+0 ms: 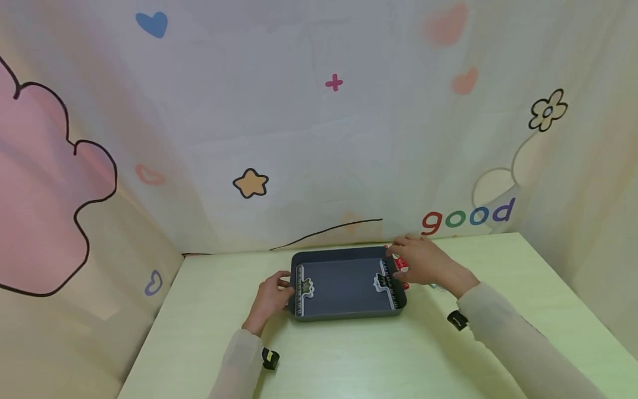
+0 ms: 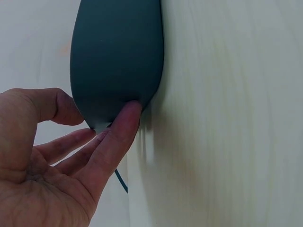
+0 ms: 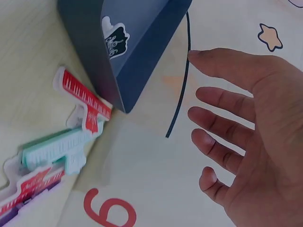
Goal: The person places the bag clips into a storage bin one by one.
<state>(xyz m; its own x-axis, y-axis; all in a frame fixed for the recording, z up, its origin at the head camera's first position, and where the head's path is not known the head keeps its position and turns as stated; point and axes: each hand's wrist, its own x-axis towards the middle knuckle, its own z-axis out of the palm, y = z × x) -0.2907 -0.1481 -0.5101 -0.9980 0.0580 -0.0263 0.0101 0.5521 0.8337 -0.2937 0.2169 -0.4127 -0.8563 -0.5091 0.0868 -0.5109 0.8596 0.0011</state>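
Observation:
A dark grey rectangular tray lies on the table with a black-and-white piano-key clip along its left end and a matching clip along its right end. My left hand holds the tray's left end; in the left wrist view its thumb is at the rim and a fingertip presses low on the outer wall. Over the tray's right end is my right hand, which holds nothing. The right wrist view shows its fingers loosely spread, apart from the tray wall.
Just right of the tray, more clips lie on the table: a red one, a teal one and others by them. A printed curtain stands behind the table.

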